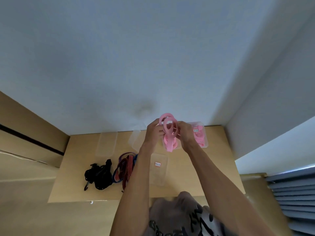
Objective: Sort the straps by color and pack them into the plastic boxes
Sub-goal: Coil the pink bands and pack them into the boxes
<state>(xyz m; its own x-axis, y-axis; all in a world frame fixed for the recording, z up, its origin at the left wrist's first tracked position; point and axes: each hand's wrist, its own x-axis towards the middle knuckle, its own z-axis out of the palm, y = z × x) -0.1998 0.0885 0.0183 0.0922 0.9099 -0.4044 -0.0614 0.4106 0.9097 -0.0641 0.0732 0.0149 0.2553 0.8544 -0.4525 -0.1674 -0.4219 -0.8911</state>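
Two hands (169,132) gripping a looped pink strap (168,128) above a tan wooden table (196,167), pale wall (136,57) behind.

The room is evenly but softly lit, a cool daylight that seems to come from the right, where a pale bright strip glows. The wall (136,57) reads bluish-grey and carries a faint smudge of shadow just above the hands (168,132), with a broader dim patch to its left. The bench (81,167) looks warm and flat, with no glare. Everything is slightly soft, and the hands and the pink strap (167,133) are blurred. The wide lens bends straight lines outward near the edges, and the forearms stretch large toward the bottom.
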